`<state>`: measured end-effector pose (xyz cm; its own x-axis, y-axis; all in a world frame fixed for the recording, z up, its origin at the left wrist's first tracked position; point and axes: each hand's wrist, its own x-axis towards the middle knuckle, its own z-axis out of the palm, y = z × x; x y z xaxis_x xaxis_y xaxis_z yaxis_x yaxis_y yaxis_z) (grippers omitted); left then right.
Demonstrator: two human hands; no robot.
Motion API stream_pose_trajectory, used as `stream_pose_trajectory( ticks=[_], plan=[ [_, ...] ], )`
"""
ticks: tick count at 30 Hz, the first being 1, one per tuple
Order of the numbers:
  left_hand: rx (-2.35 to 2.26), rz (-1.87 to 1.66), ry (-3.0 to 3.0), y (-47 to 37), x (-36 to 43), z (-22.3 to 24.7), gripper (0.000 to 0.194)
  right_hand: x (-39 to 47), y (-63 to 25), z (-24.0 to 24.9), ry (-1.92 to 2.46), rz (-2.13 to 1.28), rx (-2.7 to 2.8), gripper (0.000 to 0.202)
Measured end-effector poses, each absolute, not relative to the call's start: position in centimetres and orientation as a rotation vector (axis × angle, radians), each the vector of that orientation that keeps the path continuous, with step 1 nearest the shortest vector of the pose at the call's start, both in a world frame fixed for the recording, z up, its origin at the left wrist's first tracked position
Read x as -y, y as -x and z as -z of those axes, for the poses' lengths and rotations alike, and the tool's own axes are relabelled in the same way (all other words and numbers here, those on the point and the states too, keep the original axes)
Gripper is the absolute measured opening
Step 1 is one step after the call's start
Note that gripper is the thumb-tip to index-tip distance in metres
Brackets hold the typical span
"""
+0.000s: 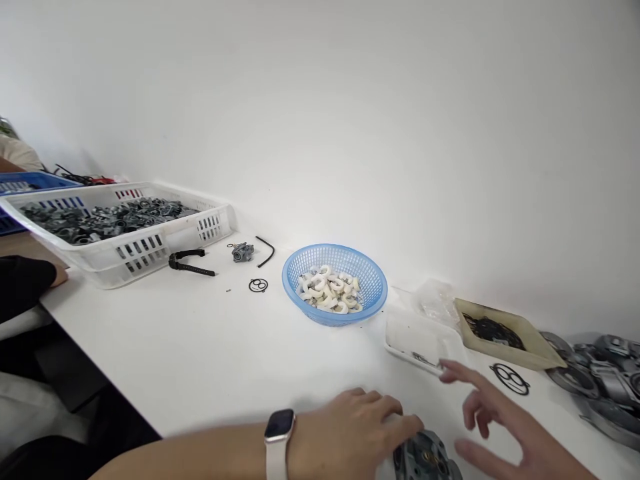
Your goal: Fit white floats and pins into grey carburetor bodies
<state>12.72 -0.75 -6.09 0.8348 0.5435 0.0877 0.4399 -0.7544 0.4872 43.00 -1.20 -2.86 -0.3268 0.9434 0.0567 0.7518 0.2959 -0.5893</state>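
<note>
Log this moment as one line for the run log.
Left hand: touching metal part | Right hand: fingers spread, near white tray | Blue basket: holds white pieces

Left forearm (215, 448) extended in from lower left, left hand (350, 430) back-up, fingers (385, 406) bent and bunched. Right hand (520, 427) was at lower right, holding nothing, index finger (465, 373) stretched out, thumb (483, 459) spread well apart, other fingers curled.

- Your casting (426, 459) is looking like rough, matt metal.
- Your basket (371, 277) is showing smooth plastic.
- Your table (210, 353) is looking smooth.
</note>
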Motion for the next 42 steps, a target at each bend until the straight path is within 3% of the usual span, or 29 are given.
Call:
stream_pose_trajectory(
  ticks=[9,13,21,27,32,36,40,42],
  plan=[
    [-0.798,-0.364,-2.624,-14.0,0.6,8.0,0.074,-12.2,-26.7,-6.9,1.296,-0.337,2.607,0.035],
    [-0.832,-0.42,-2.662,-15.3,1.0,9.0,0.056,-17.9,-19.5,-5.8,1.348,-0.373,2.853,0.022],
    [-0.768,-0.564,-2.336,-13.5,1.5,6.6,0.067,-21.5,-17.6,-2.9,1.574,-0.31,2.973,0.031],
    [-0.806,-0.547,-2.242,-12.9,1.1,5.5,0.067,-17.3,-21.4,-5.5,1.429,-0.234,2.776,0.027],
    [-0.784,-0.538,-2.219,-12.8,1.1,5.8,0.069,-6.6,-29.4,-8.9,1.284,-0.311,2.66,0.017],
    [-0.79,-0.54,-2.203,-12.6,1.0,5.9,0.075,2.6,-35.1,-6.4,1.283,-0.531,2.637,0.014],
    [-0.882,-0.534,-2.261,-12.4,1.5,5.5,0.113,7.4,-36.9,-2.0,1.274,-0.336,2.416,0.021],
    [-0.955,-0.527,-2.313,-12.1,1.6,5.1,0.11,8.2,-36.7,-0.6,1.226,-0.236,2.309,0.024]
  ],
)
